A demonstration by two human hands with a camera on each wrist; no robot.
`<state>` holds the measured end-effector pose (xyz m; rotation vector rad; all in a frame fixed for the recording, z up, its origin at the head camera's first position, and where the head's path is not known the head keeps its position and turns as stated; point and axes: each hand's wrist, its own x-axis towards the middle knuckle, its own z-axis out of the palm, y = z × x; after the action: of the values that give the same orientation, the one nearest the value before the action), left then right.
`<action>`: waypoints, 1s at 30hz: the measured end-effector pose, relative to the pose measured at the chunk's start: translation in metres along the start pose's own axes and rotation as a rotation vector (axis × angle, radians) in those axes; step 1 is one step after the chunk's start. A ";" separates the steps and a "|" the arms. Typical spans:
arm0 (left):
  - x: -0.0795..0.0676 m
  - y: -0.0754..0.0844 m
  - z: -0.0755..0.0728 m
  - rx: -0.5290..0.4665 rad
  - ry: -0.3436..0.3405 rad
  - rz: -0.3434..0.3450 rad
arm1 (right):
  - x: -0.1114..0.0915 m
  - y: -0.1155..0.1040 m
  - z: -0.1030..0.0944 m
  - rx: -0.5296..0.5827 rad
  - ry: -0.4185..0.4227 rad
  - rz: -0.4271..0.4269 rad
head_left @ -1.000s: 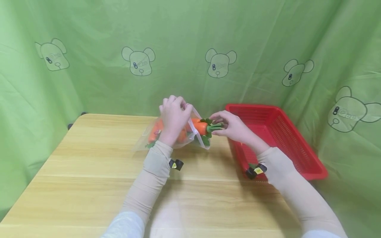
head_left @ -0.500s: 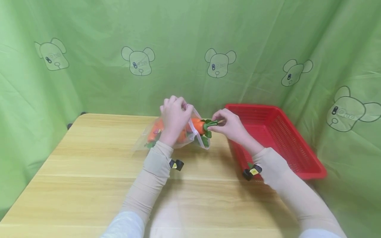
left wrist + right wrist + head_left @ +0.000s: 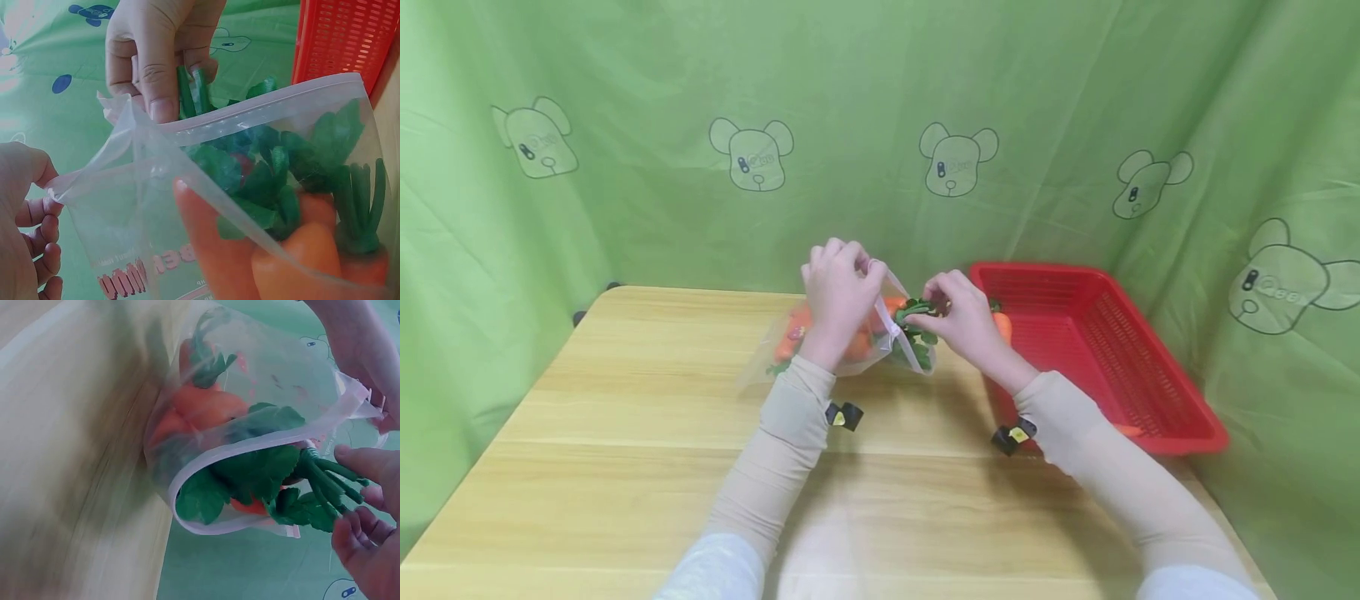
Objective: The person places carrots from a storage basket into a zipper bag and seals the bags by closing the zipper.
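My left hand (image 3: 841,287) pinches the rim of a clear plastic zip bag (image 3: 275,432), keeping its mouth spread open toward the right. Several toy carrots (image 3: 209,240) with green leaves lie inside, seen through the plastic. At the mouth, my right hand (image 3: 964,315) holds the green stalks (image 3: 328,484) of one more carrot between thumb and fingers. Its orange root is mostly hidden behind leaves and the bag. Leaves crowd the opening in the right wrist view.
A red plastic basket (image 3: 1150,337) stands on the right of the wooden table (image 3: 647,492). An orange carrot (image 3: 1002,325) shows in it beside my right wrist, and another orange piece (image 3: 1127,431) near its front. A green curtain (image 3: 850,75) hangs close behind.
My right hand has moved left, pushing the carrot deeper into the bag; its orange root has slid behind the rim. My left hand has stayed in place.
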<state>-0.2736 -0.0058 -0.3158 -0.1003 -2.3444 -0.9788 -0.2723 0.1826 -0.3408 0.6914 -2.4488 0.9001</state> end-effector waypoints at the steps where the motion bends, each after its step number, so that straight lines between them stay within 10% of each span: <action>1: 0.000 0.000 0.000 -0.002 0.000 -0.003 | 0.000 0.001 0.000 0.015 0.002 0.006; 9: -0.001 0.001 0.001 -0.011 -0.006 -0.001 | 0.000 0.004 -0.004 0.226 -0.103 0.066; 30: -0.001 0.001 0.003 -0.039 0.014 0.001 | -0.006 0.044 -0.064 0.075 -0.025 0.191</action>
<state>-0.2738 -0.0033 -0.3177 -0.1094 -2.3133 -1.0217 -0.2788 0.2575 -0.3202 0.5029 -2.5468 1.0663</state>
